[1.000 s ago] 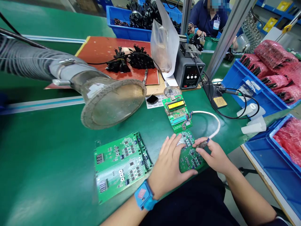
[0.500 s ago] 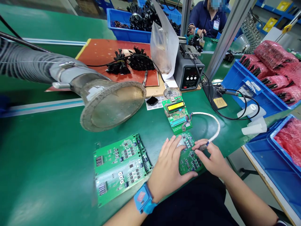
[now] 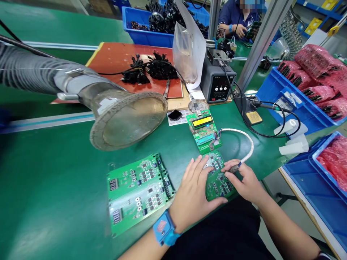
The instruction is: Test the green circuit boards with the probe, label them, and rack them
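My left hand (image 3: 195, 189), with a blue wrist strap (image 3: 164, 228) behind it, lies with fingers spread over a green circuit board (image 3: 219, 180), covering its left part. My right hand (image 3: 245, 180) pinches a dark grey cable probe (image 3: 233, 169), its tip down at the board's surface; the exact contact is hidden by the fingers. From the probe a white sleeved cable (image 3: 248, 137) curves back to a programmer board (image 3: 203, 131) with a lit yellow display, just beyond the circuit board. Left of my hands lies a stack of circuit boards (image 3: 141, 195) with small digit displays.
A fume extraction hood (image 3: 128, 121) hangs at the left. A soldering station (image 3: 218, 79) and iron stand (image 3: 251, 112) are behind. Blue bins (image 3: 303, 99) with pink-wrapped parts line the right. A co-worker (image 3: 238, 21) sits opposite, near a metal post (image 3: 260, 47).
Both my hands hold nearly the same position on the board and probe. Across the bench, the co-worker's hand has risen with a dark green item.
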{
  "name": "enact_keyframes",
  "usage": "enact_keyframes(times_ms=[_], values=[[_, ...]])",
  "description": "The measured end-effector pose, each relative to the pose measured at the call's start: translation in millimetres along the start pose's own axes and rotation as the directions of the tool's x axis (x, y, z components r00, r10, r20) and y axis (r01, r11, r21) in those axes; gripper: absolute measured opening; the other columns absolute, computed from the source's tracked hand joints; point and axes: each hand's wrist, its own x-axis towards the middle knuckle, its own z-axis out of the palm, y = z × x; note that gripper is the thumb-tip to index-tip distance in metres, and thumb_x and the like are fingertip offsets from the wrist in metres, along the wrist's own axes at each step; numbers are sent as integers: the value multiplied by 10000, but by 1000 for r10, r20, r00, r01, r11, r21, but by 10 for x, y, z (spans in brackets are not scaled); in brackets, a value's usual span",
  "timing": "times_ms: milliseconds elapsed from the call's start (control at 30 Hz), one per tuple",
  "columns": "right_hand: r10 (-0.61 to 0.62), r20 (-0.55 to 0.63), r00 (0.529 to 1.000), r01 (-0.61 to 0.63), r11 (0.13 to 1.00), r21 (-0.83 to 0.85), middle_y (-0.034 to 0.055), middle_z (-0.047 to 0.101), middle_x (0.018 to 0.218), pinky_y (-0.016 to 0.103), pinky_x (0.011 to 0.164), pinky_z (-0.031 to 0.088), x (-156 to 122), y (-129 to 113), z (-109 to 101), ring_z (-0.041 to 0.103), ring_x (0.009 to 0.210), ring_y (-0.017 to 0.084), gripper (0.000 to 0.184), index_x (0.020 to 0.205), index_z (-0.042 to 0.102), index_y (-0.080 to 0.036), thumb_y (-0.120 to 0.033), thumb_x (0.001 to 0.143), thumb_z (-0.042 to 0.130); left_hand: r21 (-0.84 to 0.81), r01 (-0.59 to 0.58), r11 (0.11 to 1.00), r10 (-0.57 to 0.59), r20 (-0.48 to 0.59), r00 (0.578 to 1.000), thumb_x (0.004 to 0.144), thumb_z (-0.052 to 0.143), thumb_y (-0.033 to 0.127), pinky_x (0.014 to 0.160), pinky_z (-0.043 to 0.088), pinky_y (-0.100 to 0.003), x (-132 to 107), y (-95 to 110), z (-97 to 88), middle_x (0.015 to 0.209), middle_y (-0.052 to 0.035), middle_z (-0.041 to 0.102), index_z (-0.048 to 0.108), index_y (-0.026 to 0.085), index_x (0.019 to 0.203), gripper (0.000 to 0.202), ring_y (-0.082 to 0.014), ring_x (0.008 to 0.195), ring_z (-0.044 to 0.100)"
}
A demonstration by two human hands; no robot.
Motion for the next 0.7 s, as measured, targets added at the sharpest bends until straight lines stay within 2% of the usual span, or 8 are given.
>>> enact_keyframes(times_ms=[533,700], values=[[11,7,1000,-11,1000,-5,68,649,983,383,906,478,11,-7,-9,597,1005,212,103,952,590,-219,-214,866,534,-56,26,998,-26,4,1000,553,791,551,1069,299,-647,13,17,-27,1381,-235,458,471,149,1174,806,-407,1325,359],[18,9,1000,-18,1000,1,65,646,981,382,921,466,12,-11,-9,592,1012,209,104,951,592,-217,-206,865,536,-22,14,1000,-13,19,1000,547,782,587,1060,291,-667,19,22,-35,1371,-264,456,480,106,1165,839,-426,1335,329]])
